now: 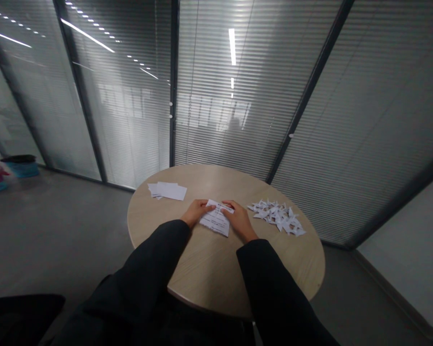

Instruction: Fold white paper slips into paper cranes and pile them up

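A white printed sheet of paper point(215, 222) lies on the round wooden table point(209, 269), partly folded. My left hand point(196, 212) rests on its left edge with the fingers pinched on the top corner. My right hand point(239, 220) presses on the sheet's right side, its fingers bent over the top edge. Both arms wear dark sleeves.
A small stack of white sheets point(168, 191) lies at the table's far left. A pile of several folded white paper pieces point(277, 216) sits at the right. Glass walls with blinds point(238, 96) stand behind the table. Coloured bins point(7, 170) stand on the floor at far left.
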The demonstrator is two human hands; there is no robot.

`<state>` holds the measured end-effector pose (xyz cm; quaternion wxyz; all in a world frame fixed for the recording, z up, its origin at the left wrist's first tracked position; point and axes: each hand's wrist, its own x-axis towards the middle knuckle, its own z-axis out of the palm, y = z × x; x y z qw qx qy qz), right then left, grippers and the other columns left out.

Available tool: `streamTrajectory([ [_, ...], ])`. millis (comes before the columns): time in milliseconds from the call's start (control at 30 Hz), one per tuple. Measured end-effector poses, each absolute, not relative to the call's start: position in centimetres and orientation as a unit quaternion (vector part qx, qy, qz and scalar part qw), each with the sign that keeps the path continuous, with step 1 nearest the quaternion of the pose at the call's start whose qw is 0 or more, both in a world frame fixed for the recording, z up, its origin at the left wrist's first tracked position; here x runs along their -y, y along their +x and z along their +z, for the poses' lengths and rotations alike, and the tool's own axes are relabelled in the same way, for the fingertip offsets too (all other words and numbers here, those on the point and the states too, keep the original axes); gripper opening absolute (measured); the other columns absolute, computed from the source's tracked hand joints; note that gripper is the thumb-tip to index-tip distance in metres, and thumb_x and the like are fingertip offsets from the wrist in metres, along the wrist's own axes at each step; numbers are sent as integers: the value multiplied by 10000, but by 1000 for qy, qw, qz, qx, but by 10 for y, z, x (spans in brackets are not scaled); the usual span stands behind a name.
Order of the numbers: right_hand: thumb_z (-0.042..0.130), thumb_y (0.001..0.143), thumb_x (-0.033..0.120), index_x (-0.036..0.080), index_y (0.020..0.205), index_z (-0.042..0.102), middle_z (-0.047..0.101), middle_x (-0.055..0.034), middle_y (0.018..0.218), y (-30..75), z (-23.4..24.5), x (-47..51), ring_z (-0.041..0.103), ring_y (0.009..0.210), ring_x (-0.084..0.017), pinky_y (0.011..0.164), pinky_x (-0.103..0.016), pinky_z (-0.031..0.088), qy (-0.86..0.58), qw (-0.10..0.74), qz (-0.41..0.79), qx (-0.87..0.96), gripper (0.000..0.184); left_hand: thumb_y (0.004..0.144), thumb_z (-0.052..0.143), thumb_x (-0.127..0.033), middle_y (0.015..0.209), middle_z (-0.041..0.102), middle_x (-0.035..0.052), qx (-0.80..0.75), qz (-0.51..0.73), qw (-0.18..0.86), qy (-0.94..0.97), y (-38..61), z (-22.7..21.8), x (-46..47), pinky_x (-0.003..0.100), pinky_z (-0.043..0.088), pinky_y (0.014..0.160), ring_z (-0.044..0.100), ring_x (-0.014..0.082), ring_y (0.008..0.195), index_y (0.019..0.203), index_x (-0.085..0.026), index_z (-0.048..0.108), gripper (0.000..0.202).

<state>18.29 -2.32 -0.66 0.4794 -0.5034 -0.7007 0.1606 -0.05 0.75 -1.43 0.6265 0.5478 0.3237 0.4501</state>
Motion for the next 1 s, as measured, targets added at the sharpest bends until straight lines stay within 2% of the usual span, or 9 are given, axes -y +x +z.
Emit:
streamTrajectory([
  [233, 604, 766, 245, 185, 927, 716, 714, -83, 945, 182, -5, 22, 648, 885, -219, 830, -367, 493, -475, 498, 106, 718, 205, 576, 812, -448, 635, 672, 72, -327, 476, 606, 547, -1, -16, -12, 261, 429, 529, 579, 141, 518, 747, -77, 703, 423],
  [667, 550, 857, 273, 224, 967, 738, 669, -63, 866, 174, 0, 28, 620, 805, -206, 751, -332, 493, -470, 495, 23, 730, 223, 611, 796, -409, 645, 672, 74, -359, 517, 549, 550, 0, -11, -11, 253, 409, 539, 562, 138, 542, 757, -73, 720, 375],
  [1000, 519, 895, 254, 247, 1035, 735, 619, -44, 807, 176, -1, 29, 592, 761, -183, 698, -290, 463, -464, 457, -7, 759, 258, 616, 773, -490, 680, 686, 95, -335, 519, 579, 533, -1, -14, -12, 264, 412, 565, 594, 158, 576, 767, -75, 713, 446],
])
